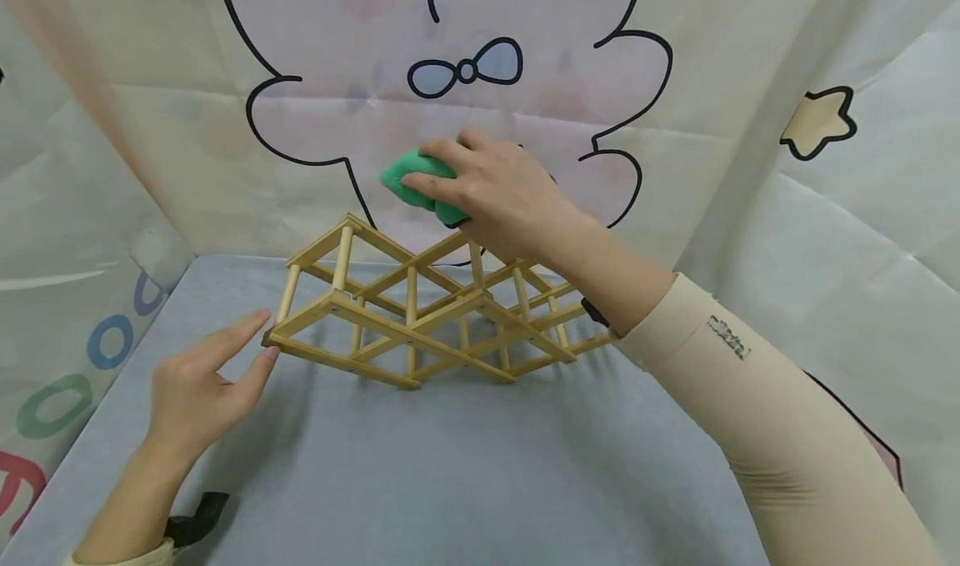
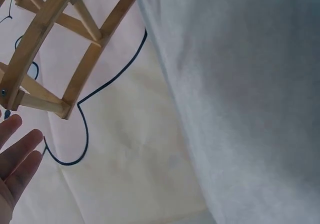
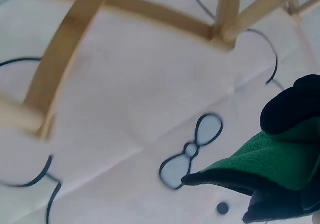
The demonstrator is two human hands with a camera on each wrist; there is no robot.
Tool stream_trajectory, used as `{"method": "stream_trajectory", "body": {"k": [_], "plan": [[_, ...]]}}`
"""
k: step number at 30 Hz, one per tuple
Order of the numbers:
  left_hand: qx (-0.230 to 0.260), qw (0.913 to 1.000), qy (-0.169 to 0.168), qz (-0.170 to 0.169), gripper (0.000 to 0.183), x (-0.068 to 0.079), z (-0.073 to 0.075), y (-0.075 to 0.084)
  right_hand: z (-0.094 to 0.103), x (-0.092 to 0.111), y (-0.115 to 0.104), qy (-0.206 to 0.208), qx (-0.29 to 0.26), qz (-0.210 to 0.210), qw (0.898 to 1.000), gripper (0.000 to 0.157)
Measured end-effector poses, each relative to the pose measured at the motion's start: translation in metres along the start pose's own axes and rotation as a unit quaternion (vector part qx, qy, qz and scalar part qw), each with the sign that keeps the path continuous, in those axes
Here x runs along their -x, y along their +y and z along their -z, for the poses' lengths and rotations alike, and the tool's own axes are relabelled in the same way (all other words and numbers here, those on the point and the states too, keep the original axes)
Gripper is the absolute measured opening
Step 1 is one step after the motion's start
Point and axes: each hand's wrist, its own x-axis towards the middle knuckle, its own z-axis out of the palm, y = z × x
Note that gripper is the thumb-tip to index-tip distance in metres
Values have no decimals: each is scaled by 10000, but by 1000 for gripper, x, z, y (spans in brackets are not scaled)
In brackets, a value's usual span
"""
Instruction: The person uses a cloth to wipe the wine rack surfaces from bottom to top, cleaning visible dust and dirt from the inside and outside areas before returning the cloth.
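A wooden lattice rack [image 1: 408, 333] of crossed slats and round dowels stands on the table. Beside its left end is my left hand [image 1: 202, 383], thumb and forefinger spread on either side of the lower corner; whether they touch the wood is hard to tell. The left wrist view shows several fairly straight fingers [image 2: 20, 159] near the slat ends. Above the rack's middle, my right hand [image 1: 498, 191] grips a bunched green cloth [image 1: 412, 178]. In the right wrist view the cloth [image 3: 280, 159] hangs folded, apart from the slats, and the hand is mostly out of sight.
Light blue-grey fabric covers the table [image 1: 450, 474]. Behind it hangs a pale backdrop [image 1: 712, 74] with a cartoon bear and bow tie. More printed sheeting encloses the left and right sides. A dark strap [image 1: 198, 520] shows at the left wrist.
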Motion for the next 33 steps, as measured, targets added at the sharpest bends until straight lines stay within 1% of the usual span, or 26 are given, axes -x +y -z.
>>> {"method": "stream_trajectory", "body": {"k": [4, 7, 11, 14, 17, 21, 24, 29, 33], "plan": [[80, 9998, 150, -67, 56, -14, 2, 2, 9, 20, 18, 150, -20, -315, 9994, 59], [53, 9992, 386, -105, 52, -26, 3, 6, 12, 36, 33, 359, 17, -523, 9980, 59], [-13, 9972, 742, -126, 46, -41, 2, 13, 14, 56, 52, 576, 18, -789, 9952, 60], [13, 9961, 877, -121, 43, -53, -1, 22, 18, 73, 64, 686, -4, -1048, 9921, 61], [85, 9961, 874, -121, 42, -65, -3, 33, 22, 92, 73, 821, -44, -1277, 9884, 63], [330, 9956, 866, -133, 40, -79, -9, 48, 26, 115, 84, 1054, -116, -1471, 9834, 62], [402, 9959, 790, -206, 39, -86, -14, 59, 27, 131, 91, 1098, -58, -1716, 9790, 62], [412, 9961, 574, -533, 36, -96, -25, 76, 26, 155, 99, 999, 65, -2118, 9722, 62], [502, 9946, 353, -836, 37, -102, -37, 92, 24, 178, 105, 927, 1, -2362, 9673, 63]]}}
